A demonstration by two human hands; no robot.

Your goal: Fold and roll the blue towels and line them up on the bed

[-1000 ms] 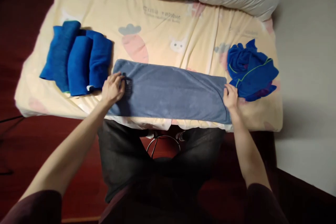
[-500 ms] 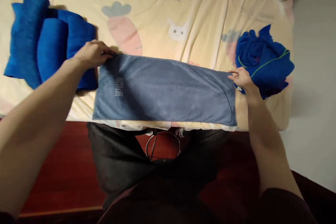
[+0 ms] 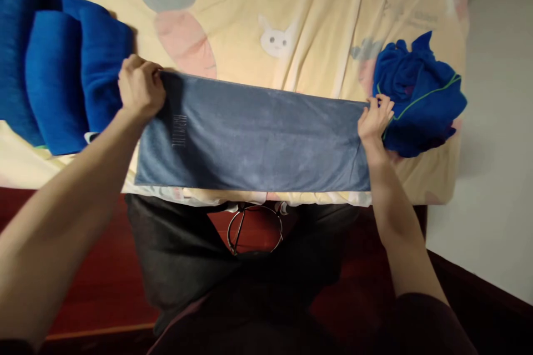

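A grey-blue towel lies spread lengthwise along the near edge of the bed, with "HAPPY LIFE" lettering near its left end. At its far left corner, my left hand is closed on the cloth. My right hand pinches the far right corner, its fingertips at the edge. Between the hands the far edge runs nearly straight, and the middle looks almost flat. The near right corner is partly hidden by my right forearm.
Folded blue cloths lie in a stack to the left, close to my left hand. A crumpled blue cloth with green trim sits beyond my right hand. Underneath is a yellow bedsheet with carrot and rabbit prints. A wall stands at right.
The view has shifted slightly, bringing the blue stack further left. My right hand has turned over at the corner, and the towel's right-side dark crease has smoothed out. Both hands keep hold.
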